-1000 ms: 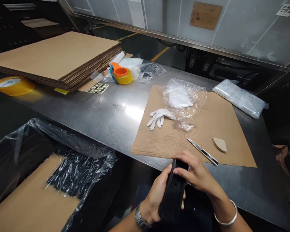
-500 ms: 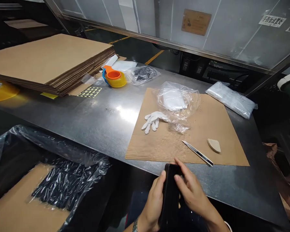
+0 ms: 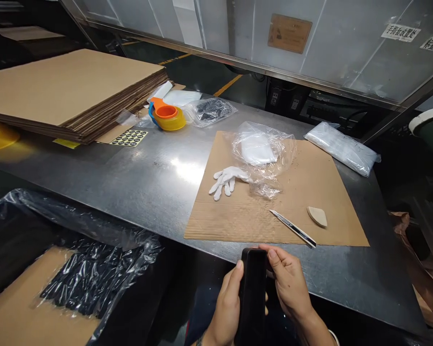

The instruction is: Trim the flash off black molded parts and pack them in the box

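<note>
In front of the table's near edge is a long black piece shaped like a shallow tray [image 3: 253, 293], with a raised rim and rounded corners. My left hand [image 3: 225, 302] is wrapped round its left side, thumb on the rim and fingertips showing at the right. My right hand [image 3: 290, 281] pinches its upper right corner between thumb and forefinger. Beyond them a slim craft knife [image 3: 293, 228] lies slantwise on a cardboard sheet [image 3: 220, 221]. A beige wedge-shaped pad [image 3: 317, 216] rests to the knife's right.
White gloves [image 3: 227, 181] and clear plastic bags [image 3: 261, 149] lie on the cardboard. A wrapped bundle [image 3: 342, 146] sits at the right. Farther left are a tape dispenser [image 3: 168, 115], round stickers [image 3: 129, 137] and stacked cardboard [image 3: 75, 86]. A plastic-lined box [image 3: 94, 269] stands lower left.
My right thumb has moved from over the black tray-like piece out to its right edge, uncovering the hollow face. My left hand keeps its hold. The view has shifted slightly.
</note>
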Demonstrator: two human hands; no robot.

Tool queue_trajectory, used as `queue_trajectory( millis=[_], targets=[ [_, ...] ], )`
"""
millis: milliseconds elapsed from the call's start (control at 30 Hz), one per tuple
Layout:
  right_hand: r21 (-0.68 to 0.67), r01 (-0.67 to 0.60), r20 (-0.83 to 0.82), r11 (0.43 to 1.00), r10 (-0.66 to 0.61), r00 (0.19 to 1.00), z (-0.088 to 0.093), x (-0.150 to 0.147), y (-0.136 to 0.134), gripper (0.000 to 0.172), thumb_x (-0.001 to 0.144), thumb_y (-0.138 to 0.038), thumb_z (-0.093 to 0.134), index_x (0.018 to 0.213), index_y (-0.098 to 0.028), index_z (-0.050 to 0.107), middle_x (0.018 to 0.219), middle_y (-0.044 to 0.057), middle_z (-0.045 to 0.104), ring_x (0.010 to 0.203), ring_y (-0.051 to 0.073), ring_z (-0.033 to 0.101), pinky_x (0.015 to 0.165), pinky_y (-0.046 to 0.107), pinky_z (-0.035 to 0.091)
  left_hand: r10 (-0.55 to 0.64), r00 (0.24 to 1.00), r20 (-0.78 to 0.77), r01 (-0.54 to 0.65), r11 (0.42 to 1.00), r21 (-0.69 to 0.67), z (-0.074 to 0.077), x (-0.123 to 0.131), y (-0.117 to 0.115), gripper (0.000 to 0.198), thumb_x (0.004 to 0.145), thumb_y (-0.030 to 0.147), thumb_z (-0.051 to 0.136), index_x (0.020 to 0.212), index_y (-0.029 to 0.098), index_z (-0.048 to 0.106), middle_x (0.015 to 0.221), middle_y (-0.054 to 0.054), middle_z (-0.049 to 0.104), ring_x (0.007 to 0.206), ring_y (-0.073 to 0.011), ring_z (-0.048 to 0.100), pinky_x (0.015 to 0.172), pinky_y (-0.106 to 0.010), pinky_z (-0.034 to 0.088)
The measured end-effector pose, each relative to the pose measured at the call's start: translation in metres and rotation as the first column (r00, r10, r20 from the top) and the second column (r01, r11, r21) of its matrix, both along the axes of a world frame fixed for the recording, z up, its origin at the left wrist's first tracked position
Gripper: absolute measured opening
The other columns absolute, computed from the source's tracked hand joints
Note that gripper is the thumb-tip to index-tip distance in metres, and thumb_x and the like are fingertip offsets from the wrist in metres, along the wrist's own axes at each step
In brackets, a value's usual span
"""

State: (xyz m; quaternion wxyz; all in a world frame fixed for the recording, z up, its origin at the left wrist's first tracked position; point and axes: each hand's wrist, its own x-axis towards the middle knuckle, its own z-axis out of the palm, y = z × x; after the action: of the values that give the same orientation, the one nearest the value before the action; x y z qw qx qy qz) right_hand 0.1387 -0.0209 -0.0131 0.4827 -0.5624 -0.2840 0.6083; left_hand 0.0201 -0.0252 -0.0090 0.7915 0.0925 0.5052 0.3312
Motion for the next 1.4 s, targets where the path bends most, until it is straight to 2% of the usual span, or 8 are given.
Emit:
queue_trajectory(
  millis=[233,433,567,667,800,967,1200,1400],
  targets=[
    [0.022,-0.022,-0.043,1.000,0.023,0.999,0.005,-0.003,-0.004,0.037,0.077,-0.040,0.064,0.108,-0.022,0.058,0.096,0.004,0.066,0.074,0.015,0.062,0.065,0.026,0.048,0.046,0.998,-0.039,-0.046,0.999,-0.005,-0.004,-0.001,-0.001,0.048,0.073,0.056,0.057,0.094,0.013,0.058,0.059,-0.003,0.065,0.049,-0.0185,0.061,0.039,-0.025,0.043],
    [-0.041,0.071,0.052,0.997,-0.069,0.996,-0.001,-0.011,0.000,0.036,0.081,-0.046,0.057,0.102,-0.017,0.060,0.065,-0.001,0.063,0.045,0.010,0.052,0.046,0.022,0.043,0.068,0.997,-0.029,-0.067,0.997,0.043,-0.008,-0.002,-0.004,0.037,0.071,0.048,0.063,0.088,0.015,0.063,0.061,-0.003,0.066,0.066,-0.0231,0.065,0.052,-0.027,0.048],
    [0.049,-0.057,0.087,0.997,0.053,0.995,0.002,-0.010,-0.004,0.033,0.082,-0.036,0.057,0.111,-0.020,0.055,0.101,0.006,0.065,0.087,0.017,0.063,0.080,0.029,0.050,0.095,0.991,-0.092,-0.091,0.995,0.043,-0.012,-0.006,-0.002,0.035,0.071,0.047,0.064,0.087,0.015,0.064,0.070,-0.004,0.068,0.073,-0.0223,0.064,0.061,-0.028,0.049],
    [0.127,-0.204,0.119,0.971,0.189,0.975,0.003,-0.008,-0.014,0.054,0.081,-0.024,0.057,0.131,-0.024,0.039,0.129,0.009,0.051,0.118,0.019,0.049,0.101,0.035,0.037,0.136,0.986,-0.100,-0.131,0.990,0.056,-0.012,-0.006,0.001,0.033,0.071,0.044,0.065,0.087,0.015,0.065,0.075,-0.004,0.069,0.076,-0.0218,0.064,0.066,-0.027,0.049],
    [0.150,-0.402,0.166,0.903,0.378,0.911,0.006,-0.001,-0.028,0.085,0.078,-0.016,0.056,0.145,-0.027,0.004,0.147,0.009,0.027,0.131,0.022,0.032,0.105,0.041,0.030,0.101,0.995,0.023,-0.100,0.994,-0.036,-0.004,-0.004,0.008,0.038,0.074,0.049,0.059,0.082,0.012,0.065,0.065,-0.005,0.066,0.064,-0.0209,0.064,0.060,-0.029,0.050],
    [0.147,-0.508,0.196,0.849,0.478,0.856,0.007,0.006,-0.034,0.094,0.075,-0.018,0.059,0.144,-0.027,-0.004,0.152,0.007,0.009,0.138,0.024,0.010,0.107,0.047,0.023,0.056,0.986,0.159,-0.027,0.983,-0.180,0.006,-0.001,0.017,0.046,0.084,0.052,0.043,0.079,0.010,0.063,0.053,-0.005,0.061,0.043,-0.0158,0.058,0.051,-0.030,0.049],
    [0.114,-0.179,0.332,0.977,0.132,0.934,-0.004,-0.001,-0.017,0.042,0.084,-0.024,0.050,0.126,-0.022,0.041,0.123,0.011,0.056,0.112,0.020,0.054,0.095,0.036,0.042,0.083,0.975,0.207,-0.048,0.984,-0.169,0.002,0.002,0.021,0.036,0.086,0.045,0.045,0.082,0.013,0.061,0.050,-0.001,0.058,0.040,-0.0129,0.054,0.044,-0.024,0.045],
    [0.073,-0.069,0.415,0.995,0.033,0.909,0.009,-0.009,0.004,0.024,0.082,-0.027,0.051,0.104,-0.020,0.052,0.103,0.010,0.066,0.091,0.019,0.063,0.076,0.028,0.051,0.068,0.991,0.111,-0.060,0.995,-0.075,-0.010,0.001,0.018,0.043,0.078,0.053,0.053,0.087,0.013,0.065,0.064,-0.003,0.064,0.057,-0.0171,0.062,0.059,-0.030,0.051]
  ],
)
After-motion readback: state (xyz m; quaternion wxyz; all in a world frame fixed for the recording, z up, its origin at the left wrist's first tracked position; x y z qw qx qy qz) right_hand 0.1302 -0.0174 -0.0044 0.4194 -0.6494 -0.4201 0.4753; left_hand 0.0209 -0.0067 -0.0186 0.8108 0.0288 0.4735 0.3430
